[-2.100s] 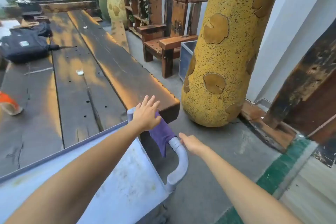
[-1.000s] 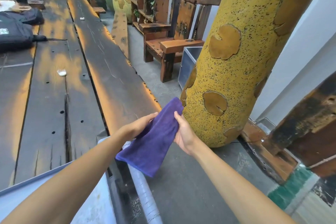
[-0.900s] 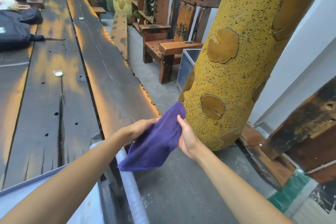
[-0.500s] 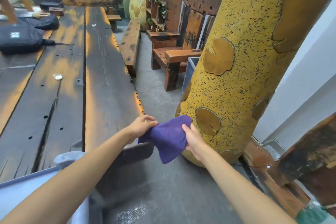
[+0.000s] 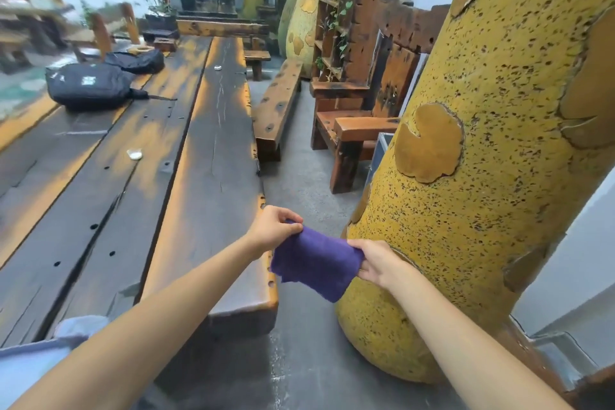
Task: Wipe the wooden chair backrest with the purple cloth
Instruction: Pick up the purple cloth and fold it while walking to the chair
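Pinching opposite edges, the left hand [image 5: 274,230] and right hand [image 5: 377,261] held the cloth [image 5: 314,261] stretched between them, well short of the chair [image 5: 366,103].

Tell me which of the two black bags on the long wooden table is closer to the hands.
The larger black backpack with the white label is closer. The smaller black bag lies behind it, farther up the table from the hands.

The cloth [image 5: 316,261] at lower centre is plain purple. The pillar [image 5: 482,150] at right is yellow, black-speckled, with ochre patches. The chair [image 5: 359,116] is reddish-brown; the bag [image 5: 90,85], upper left, black.
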`<state>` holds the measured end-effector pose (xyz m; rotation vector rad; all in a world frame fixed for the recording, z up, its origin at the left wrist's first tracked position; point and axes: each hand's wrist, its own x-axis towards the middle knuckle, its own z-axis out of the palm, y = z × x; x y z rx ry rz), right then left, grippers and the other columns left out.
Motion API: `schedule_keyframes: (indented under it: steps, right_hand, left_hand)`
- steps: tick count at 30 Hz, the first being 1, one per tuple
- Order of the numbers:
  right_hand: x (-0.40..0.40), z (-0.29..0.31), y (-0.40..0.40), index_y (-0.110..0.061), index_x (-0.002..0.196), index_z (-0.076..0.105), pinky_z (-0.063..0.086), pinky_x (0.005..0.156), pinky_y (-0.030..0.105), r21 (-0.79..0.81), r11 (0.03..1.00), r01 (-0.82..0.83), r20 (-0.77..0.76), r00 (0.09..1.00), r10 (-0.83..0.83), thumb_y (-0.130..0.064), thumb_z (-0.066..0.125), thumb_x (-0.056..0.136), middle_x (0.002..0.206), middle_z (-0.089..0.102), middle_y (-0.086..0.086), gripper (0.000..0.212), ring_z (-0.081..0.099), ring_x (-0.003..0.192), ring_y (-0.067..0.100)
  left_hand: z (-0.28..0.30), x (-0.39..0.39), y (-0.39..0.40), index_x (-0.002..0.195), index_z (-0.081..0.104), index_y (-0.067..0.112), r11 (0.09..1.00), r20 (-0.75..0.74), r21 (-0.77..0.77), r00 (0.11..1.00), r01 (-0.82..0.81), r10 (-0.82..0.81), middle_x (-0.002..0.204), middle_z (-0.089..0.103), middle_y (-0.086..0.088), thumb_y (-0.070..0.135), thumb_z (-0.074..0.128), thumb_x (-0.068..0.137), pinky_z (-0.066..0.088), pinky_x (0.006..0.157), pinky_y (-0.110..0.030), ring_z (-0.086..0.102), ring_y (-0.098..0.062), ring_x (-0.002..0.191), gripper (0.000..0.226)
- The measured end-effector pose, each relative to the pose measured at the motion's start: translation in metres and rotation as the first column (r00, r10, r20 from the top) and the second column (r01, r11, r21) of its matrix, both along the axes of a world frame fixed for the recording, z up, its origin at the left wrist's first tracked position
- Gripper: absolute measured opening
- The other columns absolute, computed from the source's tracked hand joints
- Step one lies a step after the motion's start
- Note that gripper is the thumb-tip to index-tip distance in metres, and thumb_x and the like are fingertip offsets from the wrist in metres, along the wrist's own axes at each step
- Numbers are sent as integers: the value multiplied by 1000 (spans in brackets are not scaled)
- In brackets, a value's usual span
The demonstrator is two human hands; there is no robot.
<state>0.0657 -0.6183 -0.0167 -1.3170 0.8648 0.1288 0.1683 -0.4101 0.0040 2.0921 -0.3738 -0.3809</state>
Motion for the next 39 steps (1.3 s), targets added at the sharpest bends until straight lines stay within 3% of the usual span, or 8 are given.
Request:
schedule_keyframes:
  steps: [6, 9, 12, 16, 26, 31, 35, 39]
  right_hand:
    - [92, 13, -30, -9, 122, 63, 55, 68, 29, -73, 987, -140, 1, 990, 141, -9, 72, 93, 101, 76, 4, 31, 71, 86, 17]
    - [138, 26, -47, -9, 126, 68, 53, 62, 19, -251, 928, -274, 34, 956, 291, -8, 79, 87, 101, 74, 3, 40, 70, 84, 10]
    - [178, 37, -58, -18, 120, 72, 44, 56, 17, -569, 738, -362, -21, 904, 427, -19, 85, 82, 95, 69, -3, 40, 59, 71, 7]
    - [224, 42, -69, -19, 102, 78, 50, 75, 32, -857, 350, -378, -139, 824, 549, -26, 77, 81, 99, 77, 4, 22, 67, 91, 23]
    - [358, 42, -125, -13, 85, 73, 42, 65, 34, -910, 18, -414, -302, 690, 658, -27, 66, 89, 78, 68, 7, 16, 58, 78, 26]
    - [438, 41, -159, -8, 94, 74, 44, 73, 35, -886, -169, -431, -428, 625, 653, -31, 61, 97, 90, 69, 11, 26, 61, 89, 31]
    - [492, 43, -180, -18, 111, 75, 54, 84, 39, -887, -284, -363, -460, 664, 590, -40, 54, 101, 114, 67, 9, 31, 61, 111, 30]
    - [536, 43, -204, -24, 115, 73, 53, 86, 40, -891, -268, -367, -454, 711, 536, -43, 51, 102, 119, 60, 7, 32, 61, 115, 29]
  left_hand:
    - [-2, 88, -24, 116, 75, 14, 995, -63, 27, 993, -100, 102, 111, 68, -2, 16, 74, 85, 52, 83, -33, 61, -20, 105, 31]
    - [2, 132, -33, 123, 72, 13, 994, -29, 75, 996, -86, 88, 120, 68, -5, 12, 74, 86, 56, 86, -34, 62, -22, 108, 37]
    - [8, 170, -41, 128, 69, 11, 983, 79, 175, 996, -49, 35, 124, 67, -6, 11, 72, 88, 52, 82, -28, 60, -17, 102, 40]
    - [11, 209, -53, 127, 70, 12, 962, 225, 265, 974, -71, 10, 125, 70, -7, 14, 69, 90, 55, 92, -32, 65, -21, 108, 37]
    - [7, 341, -100, 115, 73, 11, 918, 352, 391, 933, -74, -75, 114, 71, -8, 19, 74, 85, 53, 94, -37, 63, -25, 108, 31]
    - [7, 414, -134, 98, 73, 16, 878, 353, 473, 929, -72, -114, 98, 72, -4, 24, 73, 85, 57, 84, -38, 66, -24, 96, 16]
    - [13, 467, -155, 93, 75, 20, 881, 401, 458, 912, -119, -85, 94, 68, -3, 28, 75, 82, 56, 76, -36, 64, -22, 89, 13]
    - [12, 514, -170, 94, 80, 23, 869, 392, 484, 913, -101, -112, 99, 62, 3, 35, 78, 81, 58, 77, -37, 58, -14, 95, 18]
